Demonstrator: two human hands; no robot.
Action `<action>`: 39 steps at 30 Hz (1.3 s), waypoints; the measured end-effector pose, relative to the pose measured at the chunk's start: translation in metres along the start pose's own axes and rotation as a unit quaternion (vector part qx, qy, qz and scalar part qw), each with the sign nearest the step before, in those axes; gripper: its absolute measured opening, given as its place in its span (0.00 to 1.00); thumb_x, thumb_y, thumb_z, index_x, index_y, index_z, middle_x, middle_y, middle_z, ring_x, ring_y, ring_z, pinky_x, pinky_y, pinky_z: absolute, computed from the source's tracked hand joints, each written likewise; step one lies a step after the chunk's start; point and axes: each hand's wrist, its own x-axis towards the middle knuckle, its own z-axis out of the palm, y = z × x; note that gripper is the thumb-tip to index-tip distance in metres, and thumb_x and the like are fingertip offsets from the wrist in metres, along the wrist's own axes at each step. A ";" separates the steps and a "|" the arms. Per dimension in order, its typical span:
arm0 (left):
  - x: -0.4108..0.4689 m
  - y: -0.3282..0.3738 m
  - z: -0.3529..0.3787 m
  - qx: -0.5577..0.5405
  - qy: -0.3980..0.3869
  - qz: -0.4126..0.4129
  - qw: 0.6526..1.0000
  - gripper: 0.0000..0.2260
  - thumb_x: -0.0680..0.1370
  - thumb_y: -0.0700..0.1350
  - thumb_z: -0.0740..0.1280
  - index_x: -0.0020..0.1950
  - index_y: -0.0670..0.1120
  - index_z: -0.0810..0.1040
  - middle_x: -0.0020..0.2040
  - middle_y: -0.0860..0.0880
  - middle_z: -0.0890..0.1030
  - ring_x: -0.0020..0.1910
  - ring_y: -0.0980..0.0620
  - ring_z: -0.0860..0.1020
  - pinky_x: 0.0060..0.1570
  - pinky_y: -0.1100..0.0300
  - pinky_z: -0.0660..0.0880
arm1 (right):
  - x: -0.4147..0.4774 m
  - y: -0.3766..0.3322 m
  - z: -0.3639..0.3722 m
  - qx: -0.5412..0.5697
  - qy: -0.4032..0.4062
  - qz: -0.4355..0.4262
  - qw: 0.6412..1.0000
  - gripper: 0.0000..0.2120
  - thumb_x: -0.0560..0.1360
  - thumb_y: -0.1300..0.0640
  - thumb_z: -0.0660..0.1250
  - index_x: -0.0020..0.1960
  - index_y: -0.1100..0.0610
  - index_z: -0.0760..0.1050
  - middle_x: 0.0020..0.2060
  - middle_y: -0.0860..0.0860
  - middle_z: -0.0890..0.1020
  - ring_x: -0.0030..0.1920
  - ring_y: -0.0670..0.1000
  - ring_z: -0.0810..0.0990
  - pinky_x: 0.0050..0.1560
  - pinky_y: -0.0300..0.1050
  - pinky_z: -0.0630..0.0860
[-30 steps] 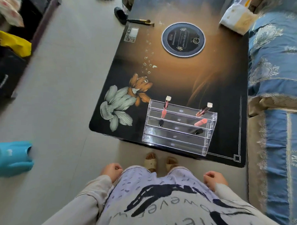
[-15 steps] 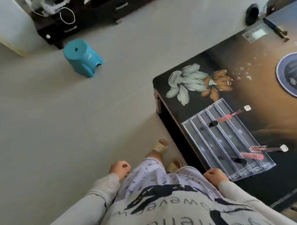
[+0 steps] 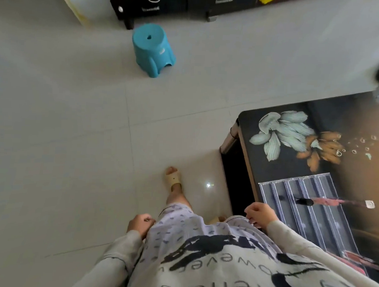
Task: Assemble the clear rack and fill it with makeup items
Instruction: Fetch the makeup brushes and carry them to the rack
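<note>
The left hand [image 3: 139, 224] and right hand [image 3: 260, 213] hang by the hips, fingers [image 3: 251, 210] loosely curled, holding nothing. Just right, the clear rack [image 3: 306, 214] sits on the worktop [image 3: 280, 168], holding a lipstick [image 3: 324, 201]. Filling seems underway; the next move calls for fetching more makeup.

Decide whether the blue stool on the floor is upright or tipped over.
Upright: the blue stool stands on its legs, seat facing up.

Teal stool [image 3: 152, 49]; black table [image 3: 280, 168] w/ pale-green & orange flower print; lipstick [image 3: 326, 201] pinkish, prob.
</note>
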 end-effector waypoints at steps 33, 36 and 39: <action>0.202 0.341 -0.232 0.210 -0.077 0.084 0.971 0.12 0.75 0.51 0.57 0.33 0.49 0.66 0.40 0.46 0.71 0.44 0.52 0.65 0.42 0.65 0.61 | 0.178 -0.305 -0.137 0.166 0.061 0.096 0.979 0.08 0.74 0.65 0.60 0.38 0.57 0.74 0.27 0.53 0.75 0.27 0.51 0.72 0.15 0.32 0.69; 0.207 0.389 -0.241 0.249 -0.087 0.105 0.959 0.12 0.76 0.51 0.56 0.32 0.53 0.66 0.45 0.49 0.70 0.45 0.54 0.63 0.43 0.65 0.60 | 0.192 -0.324 -0.170 0.172 0.060 0.082 0.980 0.11 0.74 0.65 0.60 0.35 0.57 0.73 0.27 0.51 0.75 0.28 0.51 0.72 0.26 0.38 0.70; 0.222 0.440 -0.245 0.274 -0.078 0.128 0.950 0.13 0.78 0.42 0.60 0.37 0.56 0.73 0.44 0.49 0.72 0.45 0.53 0.66 0.44 0.67 0.62 | 0.206 -0.334 -0.197 0.215 0.073 0.077 0.971 0.07 0.74 0.65 0.60 0.41 0.60 0.76 0.28 0.51 0.75 0.28 0.50 0.72 0.28 0.38 0.70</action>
